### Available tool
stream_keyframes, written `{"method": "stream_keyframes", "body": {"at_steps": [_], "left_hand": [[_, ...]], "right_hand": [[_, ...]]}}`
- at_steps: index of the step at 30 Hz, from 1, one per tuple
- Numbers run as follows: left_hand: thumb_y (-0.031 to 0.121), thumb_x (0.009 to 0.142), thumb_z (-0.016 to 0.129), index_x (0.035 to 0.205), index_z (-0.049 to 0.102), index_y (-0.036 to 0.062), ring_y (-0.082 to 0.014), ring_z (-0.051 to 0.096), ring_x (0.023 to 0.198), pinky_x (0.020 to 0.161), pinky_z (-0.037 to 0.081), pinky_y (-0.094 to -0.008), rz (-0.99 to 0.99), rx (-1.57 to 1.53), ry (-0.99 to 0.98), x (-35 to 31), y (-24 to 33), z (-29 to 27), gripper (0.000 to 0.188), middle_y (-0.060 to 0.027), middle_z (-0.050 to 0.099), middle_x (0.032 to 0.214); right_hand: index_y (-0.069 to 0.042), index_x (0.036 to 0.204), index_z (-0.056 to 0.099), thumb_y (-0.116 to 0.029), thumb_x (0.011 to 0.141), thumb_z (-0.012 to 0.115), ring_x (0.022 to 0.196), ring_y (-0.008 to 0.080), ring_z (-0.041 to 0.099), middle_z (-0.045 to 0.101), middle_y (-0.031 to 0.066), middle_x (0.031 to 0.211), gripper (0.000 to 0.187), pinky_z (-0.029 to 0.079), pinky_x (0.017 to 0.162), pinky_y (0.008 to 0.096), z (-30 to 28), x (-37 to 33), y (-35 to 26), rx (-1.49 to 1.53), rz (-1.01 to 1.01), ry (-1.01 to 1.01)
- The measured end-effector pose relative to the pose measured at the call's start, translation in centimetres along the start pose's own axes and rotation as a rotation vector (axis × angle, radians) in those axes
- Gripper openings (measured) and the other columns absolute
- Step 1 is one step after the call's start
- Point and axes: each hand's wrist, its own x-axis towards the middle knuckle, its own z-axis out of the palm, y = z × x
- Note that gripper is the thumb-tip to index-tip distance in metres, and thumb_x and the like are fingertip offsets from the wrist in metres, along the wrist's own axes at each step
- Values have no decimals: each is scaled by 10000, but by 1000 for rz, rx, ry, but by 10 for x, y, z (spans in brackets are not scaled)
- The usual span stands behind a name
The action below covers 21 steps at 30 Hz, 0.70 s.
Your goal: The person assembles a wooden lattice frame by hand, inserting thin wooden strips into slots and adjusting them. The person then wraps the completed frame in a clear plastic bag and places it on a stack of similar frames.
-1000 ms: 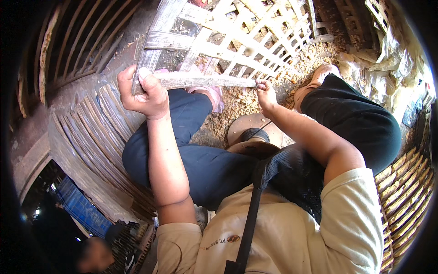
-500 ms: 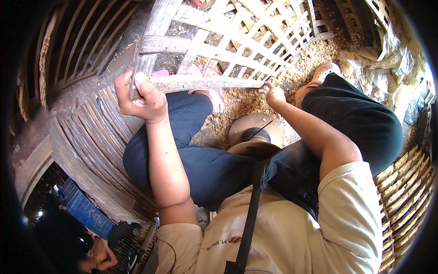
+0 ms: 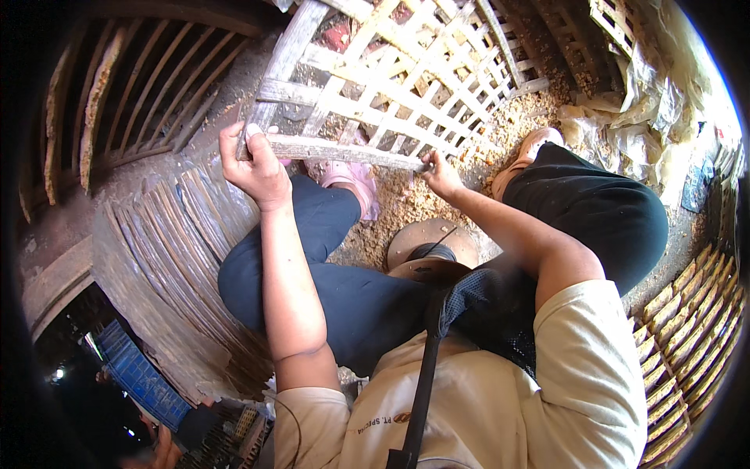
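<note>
A lattice panel [image 3: 406,94] of woven pale bamboo strips stands tilted in front of me, beyond my knees. My left hand [image 3: 262,176] is wrapped round its near left corner, where two greyish strips cross, with the thumb on top. Along the panel's near edge runs a flat, weathered bamboo slat [image 3: 340,150]. At the right end of that slat my right hand [image 3: 445,180] is closed, thumb and fingers pinched together; the fingertips are partly hidden. Between my legs sits a round brown spool [image 3: 461,244] wound with dark cord, one cord end sticking up.
Wood shavings [image 3: 391,207] cover the floor round my pink shoes. Stacked flat strips [image 3: 168,242] lie at left, and slatted frames [image 3: 129,94] stand behind them. Crumpled clear plastic [image 3: 648,109] is at far right, a slatted rack [image 3: 680,328] near right, a blue crate [image 3: 144,375] lower left.
My right hand has shifted left and slightly nearer along the slat. My left hand stays on the corner. The view has moved a little, and a person at lower left is now mostly out of view.
</note>
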Motion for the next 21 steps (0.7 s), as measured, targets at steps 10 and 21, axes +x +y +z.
{"method": "stream_keyframes", "body": {"at_steps": [10, 21], "left_hand": [[194, 947, 589, 1162, 498, 0, -273, 690, 802, 714, 557, -347, -333, -320, -55, 3, 8, 10, 303, -233, 668, 976], [120, 843, 714, 993, 559, 4, -226, 676, 635, 692, 575, -361, -118, -567, -103, -1, 96, 3, 244, -154, 672, 812]], "right_hand": [[-64, 1259, 457, -186, 811, 611, 1053, 358, 604, 618, 228, 1114, 490, 453, 919, 401, 4, 2, -16, 16, 118, 31], [-87, 1231, 532, -147, 916, 581, 1189, 222, 491, 558, 116, 1242, 324, 369, 1042, 376, -51, -5, -86, 457, 24, -301]]}}
